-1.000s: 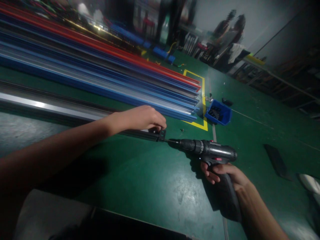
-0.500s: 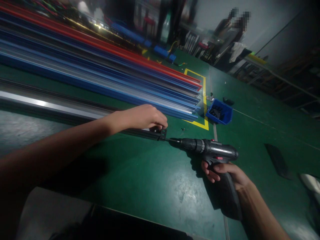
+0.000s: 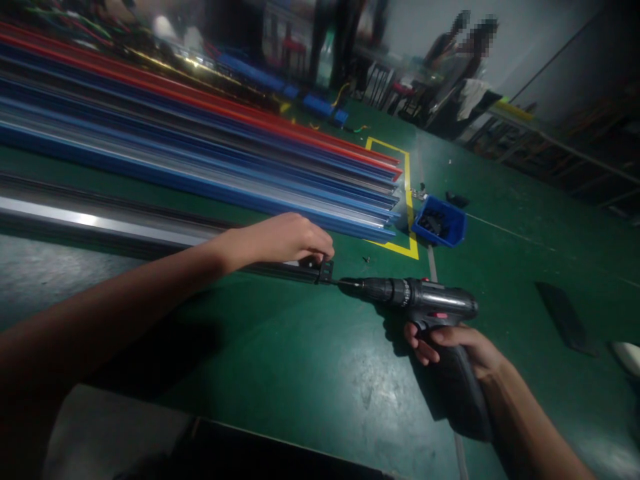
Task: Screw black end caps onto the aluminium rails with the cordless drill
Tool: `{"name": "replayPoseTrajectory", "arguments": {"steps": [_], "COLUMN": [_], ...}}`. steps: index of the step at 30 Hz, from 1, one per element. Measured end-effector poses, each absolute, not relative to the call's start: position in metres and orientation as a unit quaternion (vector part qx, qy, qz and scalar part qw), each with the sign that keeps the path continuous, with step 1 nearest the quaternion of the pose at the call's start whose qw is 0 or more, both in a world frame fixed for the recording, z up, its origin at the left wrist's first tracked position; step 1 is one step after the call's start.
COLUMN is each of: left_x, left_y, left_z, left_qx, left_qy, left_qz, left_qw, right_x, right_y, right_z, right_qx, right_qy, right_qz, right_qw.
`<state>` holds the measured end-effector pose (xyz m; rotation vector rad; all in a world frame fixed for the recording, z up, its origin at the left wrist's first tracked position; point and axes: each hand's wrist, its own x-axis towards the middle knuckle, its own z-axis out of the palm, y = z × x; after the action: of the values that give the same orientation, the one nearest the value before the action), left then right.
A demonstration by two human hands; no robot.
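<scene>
A black cordless drill [image 3: 445, 300] lies level in my right hand [image 3: 450, 343], whose fingers wrap its grip near the trigger. Its long thin bit points left and meets a small black end bracket [image 3: 327, 271] at the tip of a dark metal profile [image 3: 280, 270]. My left hand [image 3: 305, 240] is closed at that end, fingertips pressed on the bracket; the hand hides part of the profile. A few small dark screws [image 3: 367, 259] lie on the green table just beyond the bit.
Several long blue and red profiles [image 3: 250, 153] lie side by side behind my left hand, ending inside a yellow tape outline [image 3: 414, 200]. A blue bin [image 3: 457, 230] of black parts stands right of them. A flat black object [image 3: 565, 317] lies at right. People [image 3: 465, 53] are in the background.
Both hands, the drill and the bracket keep nearly the same places. The view has tilted slightly.
</scene>
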<state>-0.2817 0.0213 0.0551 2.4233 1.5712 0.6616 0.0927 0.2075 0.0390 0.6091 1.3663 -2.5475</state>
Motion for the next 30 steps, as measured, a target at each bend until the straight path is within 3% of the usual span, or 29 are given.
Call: {"name": "replayPoseTrajectory", "arguments": {"steps": [30], "left_x": [-0.2797], "left_y": [0.0204], "left_z": [0.0591], "left_qx": [0.812], "left_qy": [0.532], "left_qz": [0.217], "left_qw": [0.103], "right_x": [0.0909], "right_y": [0.2061], "right_z": [0.0415], "right_qx": [0.203], "right_qy": [0.462], "right_qz": [-0.858], "right_qw": [0.092]}}
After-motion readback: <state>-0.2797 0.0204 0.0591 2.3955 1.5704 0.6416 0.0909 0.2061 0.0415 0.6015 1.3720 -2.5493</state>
